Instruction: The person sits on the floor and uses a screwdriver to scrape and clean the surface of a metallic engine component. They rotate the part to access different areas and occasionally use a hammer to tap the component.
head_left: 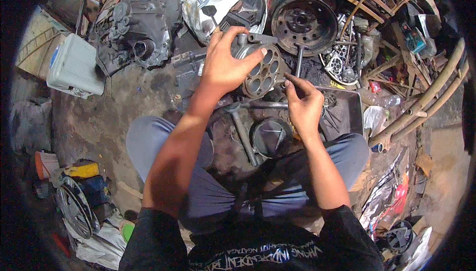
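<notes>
Holed metal disc (264,74), clasped in left grip (224,63): probably heavy, stiff, perhaps oily; best held edgewise. Right grip (303,104), just beside disc: fingers curled (contents cannot be told).

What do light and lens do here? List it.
Head view: white sack brightly lit; head view: shadow darkens the left forearm near the sleeve; head view: black fills the corners, and the poles at right bow, perhaps partly from the lens; head view: left hand and holed metal disc look fairly sharp.
</notes>
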The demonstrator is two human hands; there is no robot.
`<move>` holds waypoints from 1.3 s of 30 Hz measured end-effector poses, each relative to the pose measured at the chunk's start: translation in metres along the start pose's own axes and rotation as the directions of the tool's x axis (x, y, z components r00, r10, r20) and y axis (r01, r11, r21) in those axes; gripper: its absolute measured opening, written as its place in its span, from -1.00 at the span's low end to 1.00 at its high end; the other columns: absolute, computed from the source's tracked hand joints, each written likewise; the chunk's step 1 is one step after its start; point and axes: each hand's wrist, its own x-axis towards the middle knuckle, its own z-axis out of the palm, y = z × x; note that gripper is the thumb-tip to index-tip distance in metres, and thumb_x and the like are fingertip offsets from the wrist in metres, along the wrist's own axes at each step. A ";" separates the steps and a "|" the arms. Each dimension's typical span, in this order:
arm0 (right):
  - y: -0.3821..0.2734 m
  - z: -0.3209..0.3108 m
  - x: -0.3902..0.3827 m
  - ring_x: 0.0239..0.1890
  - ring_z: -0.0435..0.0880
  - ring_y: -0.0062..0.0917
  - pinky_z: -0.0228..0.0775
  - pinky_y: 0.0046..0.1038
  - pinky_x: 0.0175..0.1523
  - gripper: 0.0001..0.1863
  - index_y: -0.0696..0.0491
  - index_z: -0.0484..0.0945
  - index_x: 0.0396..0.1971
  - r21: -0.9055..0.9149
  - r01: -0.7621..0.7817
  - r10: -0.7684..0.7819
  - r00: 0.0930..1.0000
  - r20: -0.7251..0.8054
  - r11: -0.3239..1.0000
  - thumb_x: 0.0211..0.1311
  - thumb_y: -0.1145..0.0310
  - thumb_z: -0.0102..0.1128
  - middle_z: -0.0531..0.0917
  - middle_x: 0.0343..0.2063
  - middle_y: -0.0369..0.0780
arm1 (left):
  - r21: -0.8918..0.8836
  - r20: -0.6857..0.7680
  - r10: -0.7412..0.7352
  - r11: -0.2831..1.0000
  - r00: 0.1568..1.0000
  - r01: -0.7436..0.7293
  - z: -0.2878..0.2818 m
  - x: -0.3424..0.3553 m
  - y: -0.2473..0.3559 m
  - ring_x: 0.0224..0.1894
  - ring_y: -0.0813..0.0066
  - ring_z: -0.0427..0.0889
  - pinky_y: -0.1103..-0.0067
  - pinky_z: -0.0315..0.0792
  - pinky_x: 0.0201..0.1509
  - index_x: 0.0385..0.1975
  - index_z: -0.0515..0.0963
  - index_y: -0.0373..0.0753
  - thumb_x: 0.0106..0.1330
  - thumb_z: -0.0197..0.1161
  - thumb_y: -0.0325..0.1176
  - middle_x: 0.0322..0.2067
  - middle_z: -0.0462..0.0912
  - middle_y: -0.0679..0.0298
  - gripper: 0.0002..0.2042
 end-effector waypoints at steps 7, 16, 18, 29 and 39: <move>0.016 0.010 -0.008 -0.17 0.86 -0.23 0.60 -0.33 0.00 -0.80 0.23 0.76 -0.08 0.134 0.005 0.005 0.997 -0.075 0.991 0.39 0.45 0.37 0.82 -0.27 0.03 | -0.029 -0.002 0.033 0.999 0.999 -0.033 0.000 0.000 0.002 0.25 -0.03 0.60 0.27 0.43 0.38 0.12 0.63 -0.20 0.22 0.61 -0.09 0.11 0.67 -0.03 -0.46; 0.002 0.016 -0.010 -0.29 0.85 -0.11 0.56 -0.22 -0.21 -0.91 0.18 0.62 -0.17 0.066 -0.079 0.079 0.997 -0.004 0.995 0.46 0.48 0.30 0.77 -0.39 0.03 | -0.051 -0.014 0.069 0.996 0.997 -0.070 0.000 -0.002 0.000 0.23 -0.02 0.61 0.28 0.43 0.37 0.12 0.63 -0.23 0.23 0.60 -0.15 0.11 0.66 -0.03 -0.48; -0.001 0.018 -0.009 -0.28 0.83 -0.04 0.55 -0.21 -0.22 -0.91 0.19 0.62 -0.18 0.050 -0.083 0.083 0.997 -0.001 0.995 0.46 0.48 0.29 0.76 -0.40 0.06 | -0.051 -0.027 0.045 0.998 0.999 -0.046 0.000 -0.003 0.003 0.22 -0.02 0.61 0.28 0.45 0.36 0.13 0.62 -0.23 0.22 0.60 -0.16 0.11 0.66 -0.04 -0.48; -0.014 0.017 -0.024 -0.48 0.64 -0.35 0.42 -0.29 -0.29 -0.87 0.23 0.61 -0.32 0.098 -0.159 0.138 0.973 0.187 0.982 0.38 0.47 0.32 0.67 -0.52 -0.06 | -0.014 -0.106 0.010 1.000 0.994 -0.012 0.010 -0.007 0.007 0.19 -0.02 0.63 0.24 0.47 0.33 0.13 0.61 -0.23 0.21 0.61 -0.18 0.06 0.66 -0.02 -0.47; 0.000 0.010 0.005 -0.52 0.62 -0.62 0.37 -0.42 -0.40 -0.80 0.23 0.63 -0.32 0.134 -0.362 0.329 0.918 0.221 0.922 0.47 0.40 0.32 0.68 -0.58 -0.24 | -0.024 -0.066 0.031 0.999 0.997 -0.033 0.003 -0.006 0.006 0.16 -0.01 0.64 0.27 0.48 0.30 0.16 0.60 -0.26 0.22 0.61 -0.13 0.06 0.64 -0.03 -0.43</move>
